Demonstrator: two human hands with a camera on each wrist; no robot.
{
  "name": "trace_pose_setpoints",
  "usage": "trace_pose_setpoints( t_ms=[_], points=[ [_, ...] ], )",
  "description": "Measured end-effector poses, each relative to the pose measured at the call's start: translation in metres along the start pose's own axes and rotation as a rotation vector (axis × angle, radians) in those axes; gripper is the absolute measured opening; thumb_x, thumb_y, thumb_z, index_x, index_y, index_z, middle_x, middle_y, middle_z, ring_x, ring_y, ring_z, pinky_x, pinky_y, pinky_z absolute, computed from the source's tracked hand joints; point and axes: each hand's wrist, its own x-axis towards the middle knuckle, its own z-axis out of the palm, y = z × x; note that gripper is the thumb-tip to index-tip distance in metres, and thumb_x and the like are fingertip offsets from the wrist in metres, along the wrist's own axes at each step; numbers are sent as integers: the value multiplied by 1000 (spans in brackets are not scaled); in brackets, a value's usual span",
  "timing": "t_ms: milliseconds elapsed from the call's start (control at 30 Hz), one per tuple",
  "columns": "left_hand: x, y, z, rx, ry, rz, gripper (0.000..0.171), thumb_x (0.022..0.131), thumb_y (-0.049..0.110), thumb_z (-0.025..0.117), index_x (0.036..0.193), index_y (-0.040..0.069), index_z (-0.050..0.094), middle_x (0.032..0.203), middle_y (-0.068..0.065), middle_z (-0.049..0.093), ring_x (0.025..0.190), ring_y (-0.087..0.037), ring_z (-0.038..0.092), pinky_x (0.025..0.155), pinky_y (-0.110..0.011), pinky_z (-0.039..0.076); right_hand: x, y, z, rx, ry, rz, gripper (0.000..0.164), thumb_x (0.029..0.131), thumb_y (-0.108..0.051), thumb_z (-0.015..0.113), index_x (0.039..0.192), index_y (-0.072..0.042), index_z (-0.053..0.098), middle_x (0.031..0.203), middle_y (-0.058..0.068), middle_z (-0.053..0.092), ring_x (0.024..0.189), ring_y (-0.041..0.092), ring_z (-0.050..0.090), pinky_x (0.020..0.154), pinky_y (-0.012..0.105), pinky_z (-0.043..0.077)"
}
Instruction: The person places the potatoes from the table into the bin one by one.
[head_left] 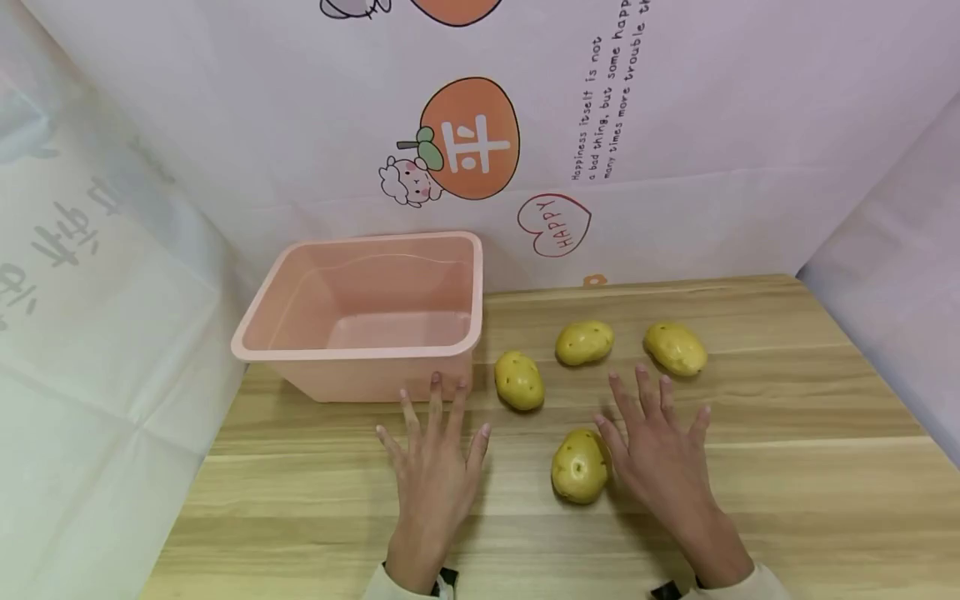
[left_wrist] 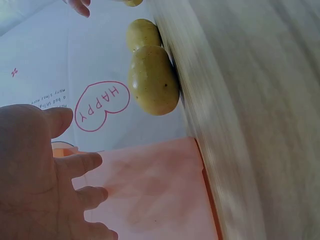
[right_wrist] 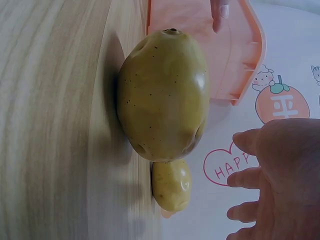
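My left hand (head_left: 433, 475) has its fingers spread, holding nothing, with fingertips overlapping the front wall of a pink plastic bin (head_left: 360, 373) in the head view. My right hand (head_left: 663, 458) is also spread and holds nothing. Its thumb is right beside the nearest yellow potato (head_left: 579, 468), which looms large in the right wrist view. Beyond lie more potatoes: one (head_left: 519, 381) by the bin's right side, another (head_left: 584, 342) farther back, and one (head_left: 676, 348) just past the right fingertips. Inside the bin, only bare pink floor shows.
The wood-grain table (head_left: 810, 467) extends under everything. A white printed sheet (head_left: 675, 208) with orange fruit pictures and lettering hangs behind the bin and potatoes. Pale cloth (head_left: 97, 350) closes off the left side, and similar cloth (head_left: 900, 275) the right.
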Motion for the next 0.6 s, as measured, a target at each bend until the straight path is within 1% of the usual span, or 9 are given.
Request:
trace_pose_setpoints(
  t_ms=[200,333,467,600],
  points=[
    [0,-2,-1,-1,-9,-6,64,107,56,48,165,32,33,175,-4,20,157,-55,14,117,-89,7,0,-1,-1,5,-9,-1,64,111,-49,42,163,-12,35,171,25,20,155,56,18,110,95,5],
    [1,-7,-3,28,-15,-13,64,107,55,48,164,28,36,175,-6,20,156,-56,15,116,-89,8,1,0,-1,7,-20,7,64,111,-49,41,164,-13,34,172,24,17,155,56,16,110,94,5],
    [0,-20,-7,64,-5,-28,64,107,56,48,162,23,42,174,-9,23,155,-57,17,114,-91,11,2,2,-3,4,-27,20,64,112,-49,41,164,-12,34,174,22,14,155,56,17,110,95,5],
    [-3,-37,-13,69,0,-59,65,107,57,48,160,20,45,172,-13,26,155,-58,15,113,-91,10,3,7,-6,0,-24,23,64,111,-47,43,162,-10,37,173,23,15,154,57,19,109,95,7]
  ],
)
